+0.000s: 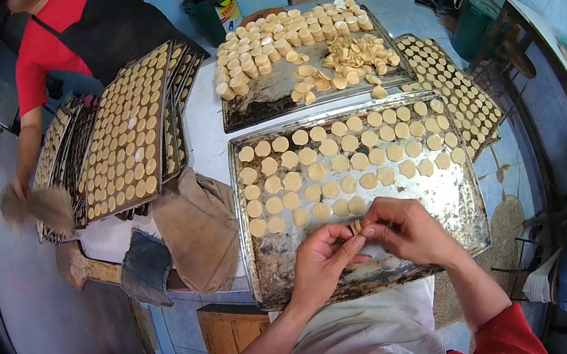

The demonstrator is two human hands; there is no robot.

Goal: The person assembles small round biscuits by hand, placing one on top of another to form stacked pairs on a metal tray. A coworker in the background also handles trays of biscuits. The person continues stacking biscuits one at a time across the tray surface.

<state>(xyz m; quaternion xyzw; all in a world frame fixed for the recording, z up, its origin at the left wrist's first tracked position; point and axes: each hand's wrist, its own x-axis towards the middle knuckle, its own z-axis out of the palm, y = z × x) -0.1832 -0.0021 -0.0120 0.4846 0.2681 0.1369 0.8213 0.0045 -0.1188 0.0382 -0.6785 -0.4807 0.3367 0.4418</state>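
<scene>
Two hands over one metal baking tray [462, 210] on the white counter [203, 123], the largest item before me. The tray is worn and stained, and rows of pale dough discs [329, 167] fill its far two-thirds; the near strip under my hands is bare metal. Beyond it lies a second tray [265, 100] with stacked dough rounds [279, 40] along its far edge and a loose heap of scraps [357, 58] toward the right. To my left, dark trays [122, 138] packed with small discs lean in an overlapping stack. A brown cloth [197, 232] lies crumpled just beside the near tray's left edge.

A person in a red shirt and black apron [96, 29] stands at the far left, one arm reaching down beside the dark trays.

My left hand [321, 262] and right hand [407, 228] meet above the near edge of the tray. Both grips are nearly closed: fingertips of both pinch a small stack of dough discs [356, 227] between them, held edge-up just above the tray.
</scene>
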